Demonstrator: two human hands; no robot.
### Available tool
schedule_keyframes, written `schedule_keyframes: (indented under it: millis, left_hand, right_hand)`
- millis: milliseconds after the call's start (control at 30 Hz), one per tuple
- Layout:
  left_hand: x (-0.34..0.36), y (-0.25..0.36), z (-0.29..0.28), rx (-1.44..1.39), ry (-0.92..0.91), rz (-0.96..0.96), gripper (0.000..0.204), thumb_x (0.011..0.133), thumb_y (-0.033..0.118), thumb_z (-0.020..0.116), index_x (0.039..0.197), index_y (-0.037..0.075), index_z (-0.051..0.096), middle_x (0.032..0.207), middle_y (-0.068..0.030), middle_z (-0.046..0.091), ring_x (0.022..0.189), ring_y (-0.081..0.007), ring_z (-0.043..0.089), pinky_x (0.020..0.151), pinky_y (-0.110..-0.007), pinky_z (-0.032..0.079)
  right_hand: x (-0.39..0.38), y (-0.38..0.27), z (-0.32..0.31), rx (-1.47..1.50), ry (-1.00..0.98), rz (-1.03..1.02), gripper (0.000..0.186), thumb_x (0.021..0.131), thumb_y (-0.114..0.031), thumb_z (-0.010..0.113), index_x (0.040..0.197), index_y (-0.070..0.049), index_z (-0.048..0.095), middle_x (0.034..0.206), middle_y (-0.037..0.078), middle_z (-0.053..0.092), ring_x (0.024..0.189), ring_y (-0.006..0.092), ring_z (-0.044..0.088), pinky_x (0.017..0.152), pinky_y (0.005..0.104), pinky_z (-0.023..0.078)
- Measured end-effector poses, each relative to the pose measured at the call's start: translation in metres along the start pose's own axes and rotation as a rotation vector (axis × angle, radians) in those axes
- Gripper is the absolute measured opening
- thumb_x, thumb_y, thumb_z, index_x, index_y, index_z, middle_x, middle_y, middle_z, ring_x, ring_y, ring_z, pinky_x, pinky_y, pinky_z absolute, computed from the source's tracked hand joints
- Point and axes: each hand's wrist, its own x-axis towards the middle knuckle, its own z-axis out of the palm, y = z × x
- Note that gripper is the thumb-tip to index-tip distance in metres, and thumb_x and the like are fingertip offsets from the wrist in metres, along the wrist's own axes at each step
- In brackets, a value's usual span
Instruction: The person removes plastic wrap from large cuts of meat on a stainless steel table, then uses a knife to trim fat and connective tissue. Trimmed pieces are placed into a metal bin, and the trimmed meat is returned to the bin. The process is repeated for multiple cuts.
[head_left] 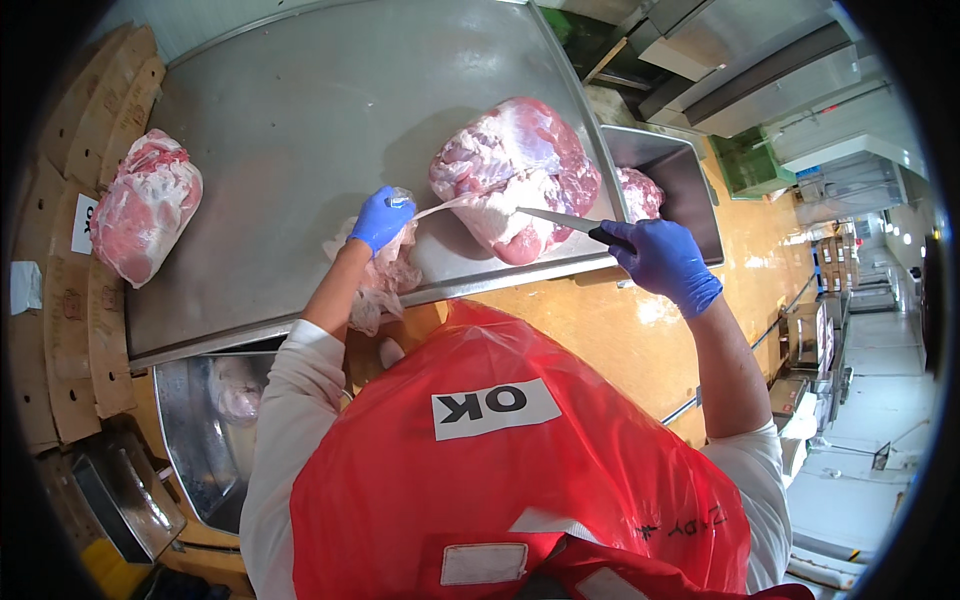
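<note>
A large cut of raw meat (515, 165) with white fat lies at the right of the steel table (300, 90). My left hand (380, 220), in a blue glove, grips a pale strip of trim that stretches from this meat, just above a loose pile of pinkish trimmings (385, 265) at the table's near edge. My right hand (650, 255), also gloved, is closed on the black handle of a knife (565, 218), whose blade points left with its tip at the fat on the meat's lower part.
A second piece of meat (145, 210) lies at the left beside stacked cardboard boxes (55, 330). Steel tubs stand right (700, 210) and lower left (185, 450) of the table, both holding meat. A green crate (750, 160) stands on the yellow floor (750, 270). I wear a red apron (500, 460).
</note>
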Motion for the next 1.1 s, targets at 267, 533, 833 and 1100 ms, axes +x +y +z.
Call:
schedule_keyframes:
  millis: [267,533,833,1100]
  left_hand:
    - [-0.032,0.081,-0.04,0.474,-0.764,0.064,0.041,0.084,0.042,0.072,0.094,0.003,0.065,0.089,-0.0137,0.071,0.079,-0.0317,0.067,0.076,-0.043,0.054]
    - [-0.017,0.103,-0.052,0.331,-0.092,0.404,0.026,0.081,0.02,0.074,0.101,0.006,0.066,0.096,-0.0178,0.07,0.087,-0.0376,0.068,0.078,-0.042,0.056]
    - [0.076,0.181,0.023,0.251,0.011,0.947,0.031,0.075,0.017,0.079,0.1,0.005,0.066,0.114,-0.0192,0.065,0.103,-0.0384,0.065,0.088,-0.043,0.053]
    - [0.202,0.161,0.1,0.557,-0.39,0.641,0.06,0.072,0.045,0.079,0.115,0.007,0.064,0.136,-0.0212,0.057,0.125,-0.0373,0.055,0.105,-0.041,0.045]
  right_hand:
    - [0.007,-0.005,-0.005,-0.006,-0.048,0.011,0.028,0.09,-0.026,0.065,0.116,-0.02,0.072,0.079,0.012,0.069,0.073,0.0342,0.067,0.066,0.0456,0.052]
    - [-0.002,-0.005,-0.003,-0.013,-0.097,0.066,0.031,0.089,-0.024,0.066,0.119,-0.019,0.071,0.081,0.014,0.069,0.076,0.0356,0.066,0.069,0.0457,0.052]
    - [-0.009,0.017,0.006,0.076,-0.132,0.024,0.035,0.087,-0.023,0.068,0.122,-0.019,0.07,0.085,0.017,0.069,0.078,0.0361,0.066,0.073,0.0466,0.052]
    - [-0.007,0.032,0.02,0.207,-0.103,0.01,0.033,0.086,-0.025,0.068,0.119,-0.022,0.071,0.087,0.015,0.07,0.076,0.0362,0.066,0.071,0.0468,0.054]
